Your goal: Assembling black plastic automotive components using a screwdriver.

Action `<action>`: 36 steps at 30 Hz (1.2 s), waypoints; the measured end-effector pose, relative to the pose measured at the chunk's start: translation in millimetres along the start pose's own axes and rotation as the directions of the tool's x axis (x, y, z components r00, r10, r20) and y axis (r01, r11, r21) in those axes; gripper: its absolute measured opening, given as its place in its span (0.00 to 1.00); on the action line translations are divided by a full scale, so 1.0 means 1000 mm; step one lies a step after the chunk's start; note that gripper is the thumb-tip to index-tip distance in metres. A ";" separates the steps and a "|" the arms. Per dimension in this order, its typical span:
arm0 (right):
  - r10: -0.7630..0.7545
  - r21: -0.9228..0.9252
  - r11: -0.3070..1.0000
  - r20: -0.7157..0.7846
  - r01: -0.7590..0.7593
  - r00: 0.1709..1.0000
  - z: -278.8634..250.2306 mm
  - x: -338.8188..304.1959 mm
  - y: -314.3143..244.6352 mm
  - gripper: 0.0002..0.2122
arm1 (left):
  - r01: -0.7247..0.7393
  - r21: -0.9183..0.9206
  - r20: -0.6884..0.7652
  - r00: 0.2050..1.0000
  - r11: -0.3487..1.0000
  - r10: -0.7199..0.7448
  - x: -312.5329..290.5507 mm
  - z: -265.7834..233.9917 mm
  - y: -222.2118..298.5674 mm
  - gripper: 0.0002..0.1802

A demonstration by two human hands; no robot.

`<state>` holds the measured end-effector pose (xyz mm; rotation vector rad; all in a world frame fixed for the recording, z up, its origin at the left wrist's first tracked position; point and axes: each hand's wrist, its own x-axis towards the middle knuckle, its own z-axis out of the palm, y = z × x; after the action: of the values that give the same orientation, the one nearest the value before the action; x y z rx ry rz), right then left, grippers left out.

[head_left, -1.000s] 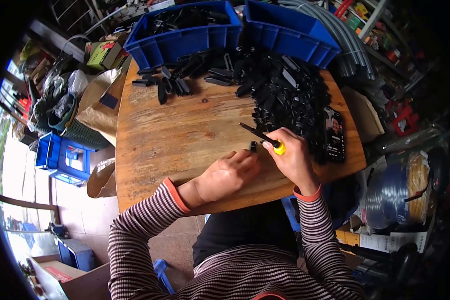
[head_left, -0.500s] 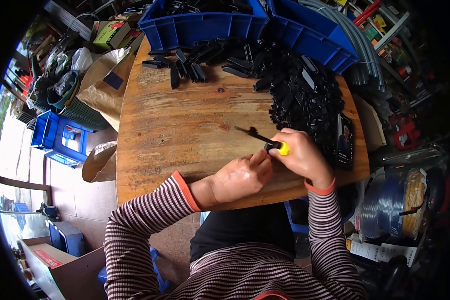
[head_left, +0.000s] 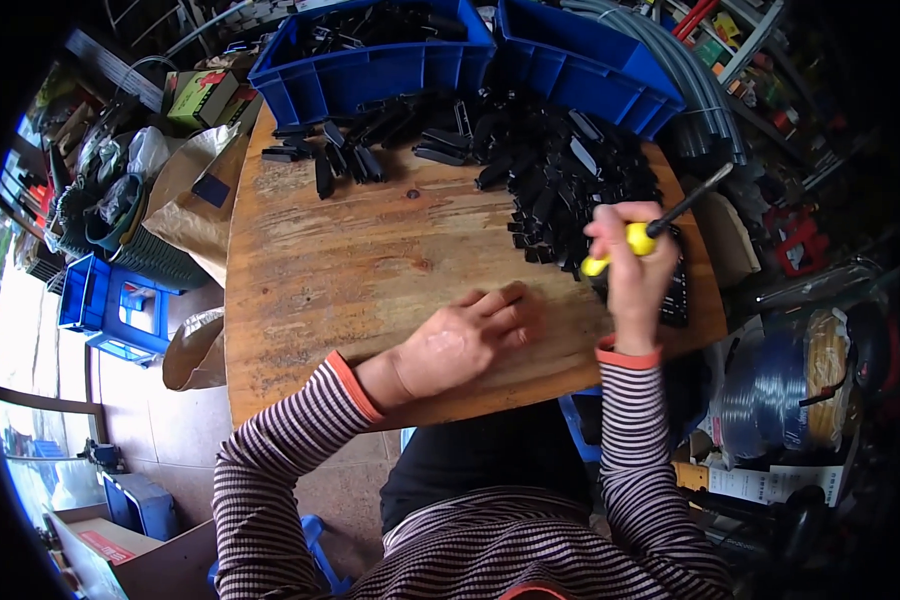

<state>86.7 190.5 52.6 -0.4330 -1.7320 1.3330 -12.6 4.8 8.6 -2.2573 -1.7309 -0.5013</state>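
My right hand, at the right side of the wooden table, is wrapped round a screwdriver with a yellow handle. Its dark shaft points up and to the right, away from the tabletop. Near the front edge, my left hand rests palm down, fingers loosely bent and apart. Motion smears those fingertips, and nothing shows in them. Beyond the right hand spreads a heap of small black plastic parts, with longer black pieces at the far left.
Two blue crates stand at the table's far edge, the left one with black parts in it. A phone lies by the right edge, partly behind my hand. Brown paper bags stand to the left; coiled tubing is at the right.
My hands have come apart. The right one has carried the screwdriver up and right, swinging its shaft from leftward to rightward. My left hand has loosened its fingers. The view has shifted slightly.
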 end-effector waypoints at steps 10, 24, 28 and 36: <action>0.025 -0.673 0.633 0.511 0.382 0.859 -0.044 -0.017 0.037 0.09 | 0.352 -0.090 -0.138 0.922 0.932 -0.361 -0.009 0.019 -0.059 0.13; -0.023 -0.707 0.562 0.505 0.429 0.863 -0.047 -0.004 0.039 0.07 | 0.637 0.275 -0.052 0.758 0.720 -0.650 -0.034 -0.004 -0.176 0.09; -0.078 -0.653 0.648 0.454 0.391 0.887 -0.052 -0.009 0.029 0.08 | 0.498 0.385 -0.020 0.846 0.777 -0.532 -0.027 -0.007 -0.173 0.07; -0.094 -0.448 0.823 0.500 0.350 0.861 -0.055 -0.032 0.010 0.07 | -0.104 0.530 0.171 0.985 0.842 0.014 -0.003 -0.020 -0.064 0.09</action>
<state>145.7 203.7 31.7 -0.1944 -2.4803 0.7983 -77.1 10.5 25.1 -1.9640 -1.6044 0.1801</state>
